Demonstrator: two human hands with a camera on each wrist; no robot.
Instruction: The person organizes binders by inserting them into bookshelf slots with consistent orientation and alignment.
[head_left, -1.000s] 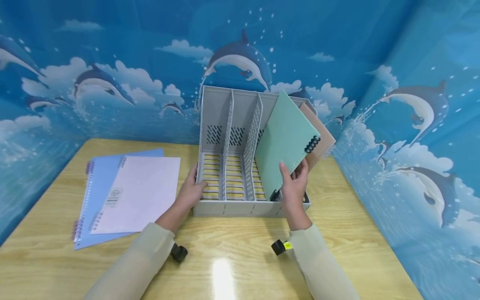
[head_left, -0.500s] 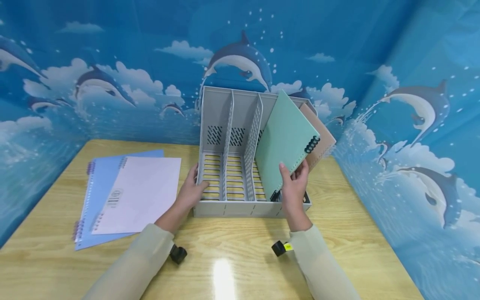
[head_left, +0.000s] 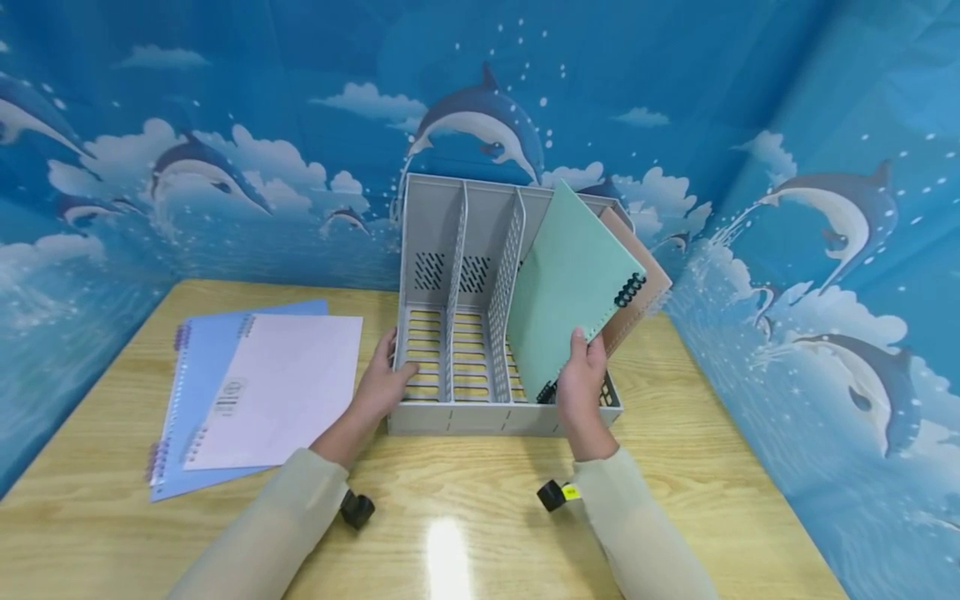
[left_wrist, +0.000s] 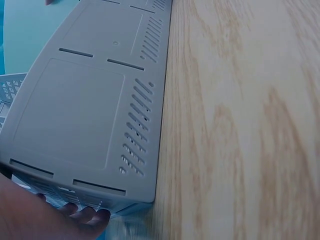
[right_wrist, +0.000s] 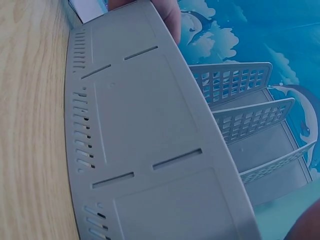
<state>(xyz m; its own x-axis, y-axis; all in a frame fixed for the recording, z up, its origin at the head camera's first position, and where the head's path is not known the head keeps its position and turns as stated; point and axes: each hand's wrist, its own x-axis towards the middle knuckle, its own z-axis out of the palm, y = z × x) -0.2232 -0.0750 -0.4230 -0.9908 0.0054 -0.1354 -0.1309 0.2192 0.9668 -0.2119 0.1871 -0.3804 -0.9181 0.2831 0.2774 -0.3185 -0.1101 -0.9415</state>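
A grey desktop file organizer (head_left: 480, 419) with upright perforated dividers stands on the table. My left hand (head_left: 378, 383) grips its left side wall, thumb inside; the left wrist view shows the fingers (left_wrist: 87, 215) along the outer side. My right hand (head_left: 582, 383) pinches a mint-green spiral notebook (head_left: 573, 275) by its black-bound near edge, thumb on the green cover. The notebook stands tilted to the right in the organizer's right part. A brown notebook (head_left: 637, 258) leans behind it, partly hidden. Only a sliver of the right hand (right_wrist: 307, 222) shows in the right wrist view.
On the table's left, a pale pink spiral notebook (head_left: 292, 383) lies over a blue spiral notebook (head_left: 176, 417). The organizer's two left compartments (head_left: 423, 350) show bare slotted bottoms. A dolphin-printed backdrop (head_left: 300, 100) rises behind and to the right of the wooden table (head_left: 480, 500).
My right hand has shifted slightly left along the green notebook's edge. The notebook's upper near corner has moved a little right, its lower corner slightly left. My left hand stays in place.
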